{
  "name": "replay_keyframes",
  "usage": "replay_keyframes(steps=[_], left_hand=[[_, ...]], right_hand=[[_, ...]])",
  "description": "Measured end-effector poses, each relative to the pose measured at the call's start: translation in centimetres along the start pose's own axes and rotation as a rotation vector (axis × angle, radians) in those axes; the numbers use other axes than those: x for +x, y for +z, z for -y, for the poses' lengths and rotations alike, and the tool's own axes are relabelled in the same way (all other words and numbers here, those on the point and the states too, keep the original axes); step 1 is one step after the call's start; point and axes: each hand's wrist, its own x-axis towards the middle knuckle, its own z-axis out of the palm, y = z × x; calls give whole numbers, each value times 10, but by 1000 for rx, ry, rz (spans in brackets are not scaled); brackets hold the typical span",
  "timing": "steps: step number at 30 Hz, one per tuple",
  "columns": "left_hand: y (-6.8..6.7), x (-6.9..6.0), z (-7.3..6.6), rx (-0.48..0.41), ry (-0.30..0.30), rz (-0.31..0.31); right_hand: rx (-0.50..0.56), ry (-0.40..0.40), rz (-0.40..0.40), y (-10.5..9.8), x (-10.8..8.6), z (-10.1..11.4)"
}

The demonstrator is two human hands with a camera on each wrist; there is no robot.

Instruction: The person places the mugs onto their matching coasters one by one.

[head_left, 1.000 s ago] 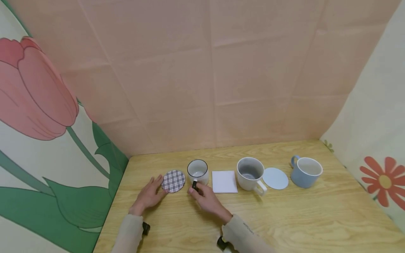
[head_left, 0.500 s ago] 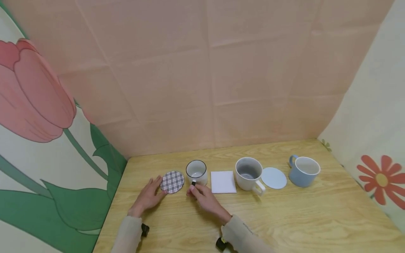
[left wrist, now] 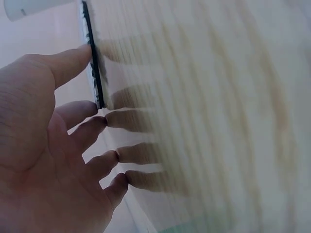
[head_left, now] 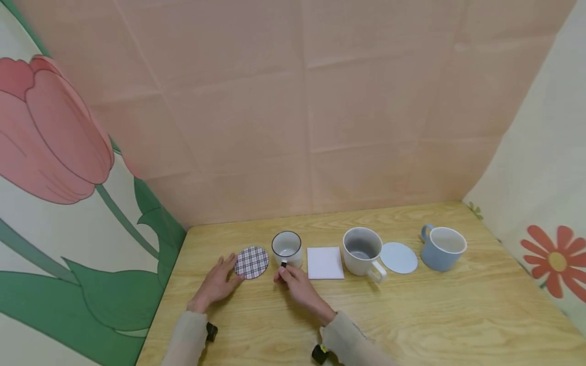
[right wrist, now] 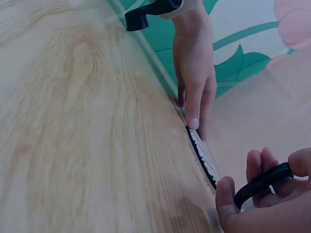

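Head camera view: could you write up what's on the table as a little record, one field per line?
Surface: wood-grain table
Left hand: touches the round black-and-white plaid coaster
Right hand: pinches the dark handle of the small white mug with a black rim
Right of that mug: thin white square coaster
Next along: larger white mug with a grey inside
Then: round pale blue coaster
Far right: blue mug with a white inside
Mugs on coasters: none

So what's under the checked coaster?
The coaster lies on the wooden table, with the left hand at its edge. Anything directly beneath is covered, so I can't see it.
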Motion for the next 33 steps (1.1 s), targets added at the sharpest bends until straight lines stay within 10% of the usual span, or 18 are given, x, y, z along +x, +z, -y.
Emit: replay_keyframes(steps=[33], left_hand=[[-2, -1, -5, 5, -9, -4]], right_hand=[[21, -64, -50, -10, -10, 4]])
